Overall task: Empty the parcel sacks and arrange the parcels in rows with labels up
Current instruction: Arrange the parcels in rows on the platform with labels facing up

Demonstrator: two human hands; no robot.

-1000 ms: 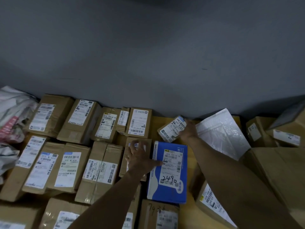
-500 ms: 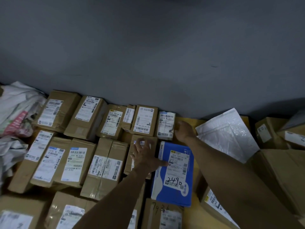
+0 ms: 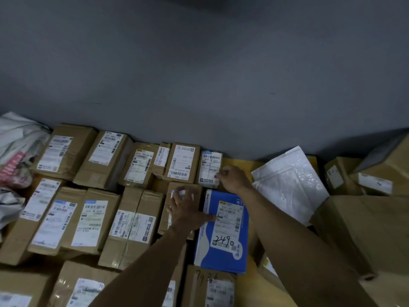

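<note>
Left hand, fingers spread, steadies the brown box; right hand, fingers curled, squares the small parcel into the row, label up. Pinching or nudging, I cannot tell.

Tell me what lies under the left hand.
A brown parcel, its white label mostly covered by the left hand; the thumb reaches onto the blue parcel. The label's print cannot be read.

Looks like a courier sorting room: cardboard boxes with barcode shipping labels in rows along a bare grey wall, blue carton hand-marked 2490, bubble mailer, crumpled sacks on the left.
</note>
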